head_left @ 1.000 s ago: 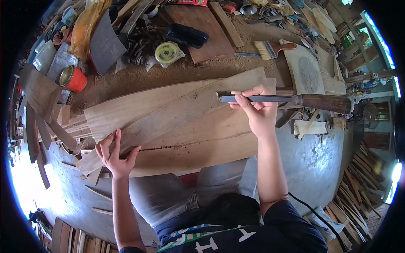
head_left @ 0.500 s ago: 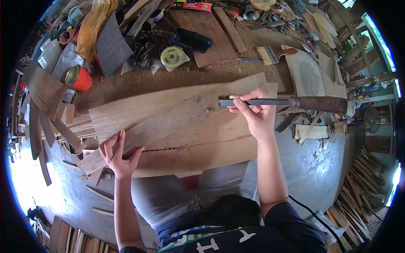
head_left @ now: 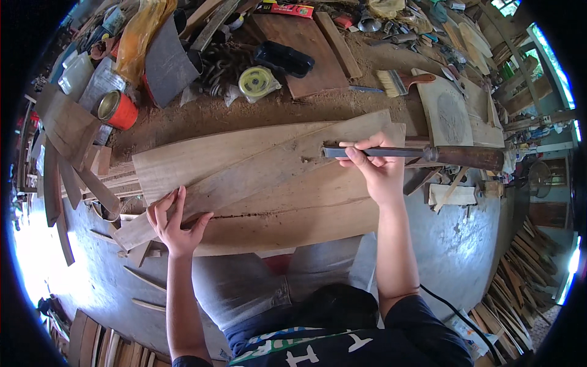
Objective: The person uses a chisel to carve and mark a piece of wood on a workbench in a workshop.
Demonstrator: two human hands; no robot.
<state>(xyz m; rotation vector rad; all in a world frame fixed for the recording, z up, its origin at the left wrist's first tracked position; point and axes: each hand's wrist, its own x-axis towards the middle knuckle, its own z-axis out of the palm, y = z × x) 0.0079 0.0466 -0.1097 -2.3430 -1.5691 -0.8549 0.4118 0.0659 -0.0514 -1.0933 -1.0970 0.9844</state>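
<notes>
A narrow wooden plank [head_left: 257, 166] lies slantwise across a wider, curved-edge board [head_left: 275, 223] in front of me. Spread over the plank's left end, my left hand [head_left: 177, 223] rests with fingers and thumb stretched apart. My right hand [head_left: 379, 168] pinches the steel blade of a chisel [head_left: 400, 152] above the plank's right part. The chisel lies nearly level, its brown wooden handle to the right and its blade end to the left. Just left of that end, a small rough hollow [head_left: 307, 158] marks the plank. A dark crack with small holes runs along the wide board.
Beyond the boards, the dusty bench holds a red can [head_left: 118, 110], a yellow tape roll [head_left: 254, 82], a black tray [head_left: 285, 59] and a paintbrush [head_left: 403, 81]. Wood strips [head_left: 67, 177] crowd the left side. A black cable [head_left: 458, 312] crosses at lower right, near stacked timber [head_left: 526, 269].
The whole scene sits slightly further right in the picture. My hands, the chisel and the boards keep nearly the same places relative to one another.
</notes>
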